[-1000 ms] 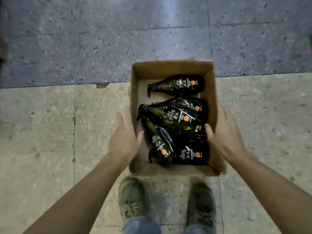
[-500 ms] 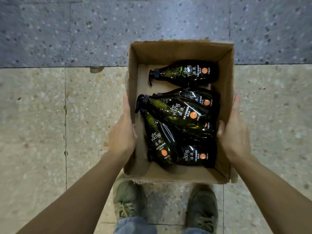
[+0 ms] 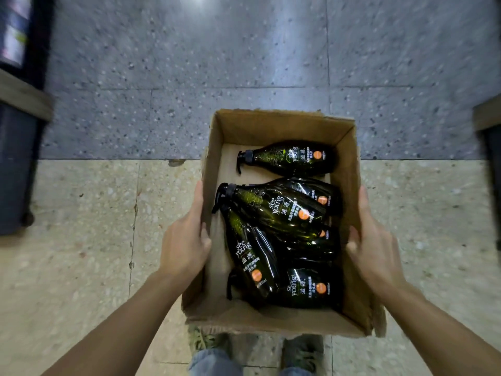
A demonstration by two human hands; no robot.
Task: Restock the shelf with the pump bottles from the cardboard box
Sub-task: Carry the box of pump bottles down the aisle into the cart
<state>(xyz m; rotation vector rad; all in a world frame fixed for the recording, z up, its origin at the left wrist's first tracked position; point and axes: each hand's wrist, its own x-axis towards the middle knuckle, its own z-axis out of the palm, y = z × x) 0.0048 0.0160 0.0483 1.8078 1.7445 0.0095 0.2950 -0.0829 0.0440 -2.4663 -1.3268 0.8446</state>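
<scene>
An open cardboard box is held above the floor in front of me. My left hand grips its left wall and my right hand grips its right wall. Several dark green pump bottles with black pumps and orange dots lie on their sides inside. One bottle lies alone at the far end. The others, such as the top one, are piled near my hands.
The floor is grey speckled tile farther away and beige tile under me. My shoes show below the box. A dark shelf unit stands at the left edge. Another shelf edge shows at the right.
Both hands closed on the box's sides and lifted it off the floor toward me. The view has risen, bringing shelf edges into sight at left and right.
</scene>
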